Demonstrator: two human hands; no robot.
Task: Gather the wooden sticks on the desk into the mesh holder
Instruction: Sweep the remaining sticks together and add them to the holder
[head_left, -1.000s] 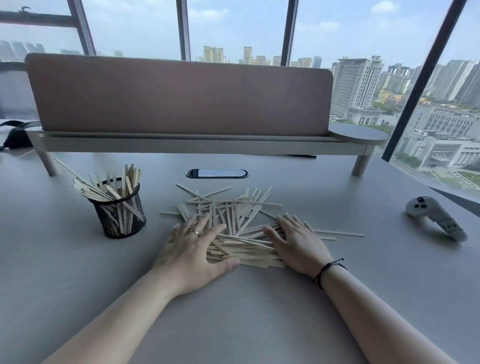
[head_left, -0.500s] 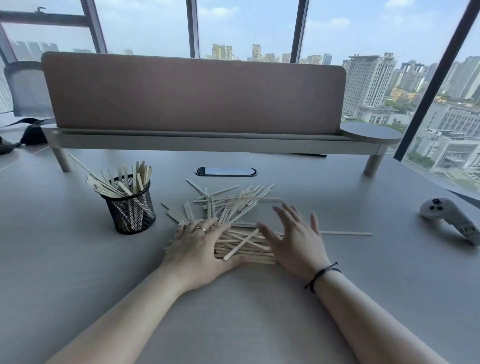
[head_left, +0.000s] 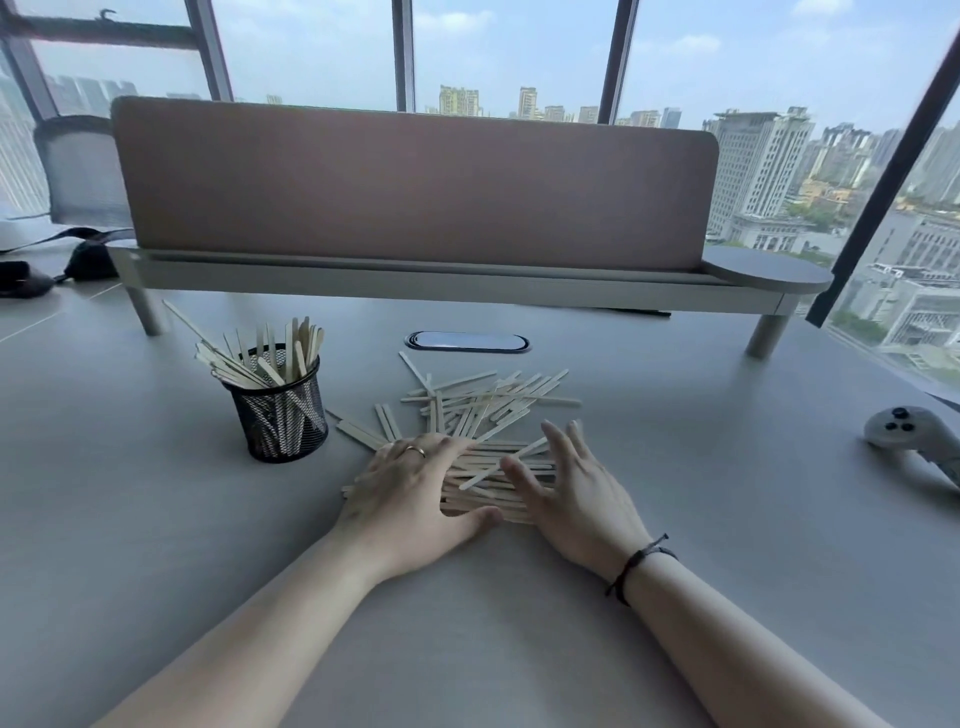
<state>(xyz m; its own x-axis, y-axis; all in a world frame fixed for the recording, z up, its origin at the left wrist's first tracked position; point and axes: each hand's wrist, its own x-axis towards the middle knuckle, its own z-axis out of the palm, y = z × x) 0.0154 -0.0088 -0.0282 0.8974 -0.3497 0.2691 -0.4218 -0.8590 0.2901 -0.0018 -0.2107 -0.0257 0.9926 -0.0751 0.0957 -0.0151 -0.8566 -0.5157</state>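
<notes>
I see my left hand (head_left: 410, 493) and right hand (head_left: 574, 486), fingers spread flat, bracketing the sticks (head_left: 488, 415) beside the holder (head_left: 280, 410).

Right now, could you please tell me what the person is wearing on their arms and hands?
Both forearms are bare, with no sleeves in view. The left hand has a thin ring on one finger. The right hand has no ring that I can see; its wrist carries a thin dark cord bracelet with a small knotted tail. No gloves or watch.
</notes>
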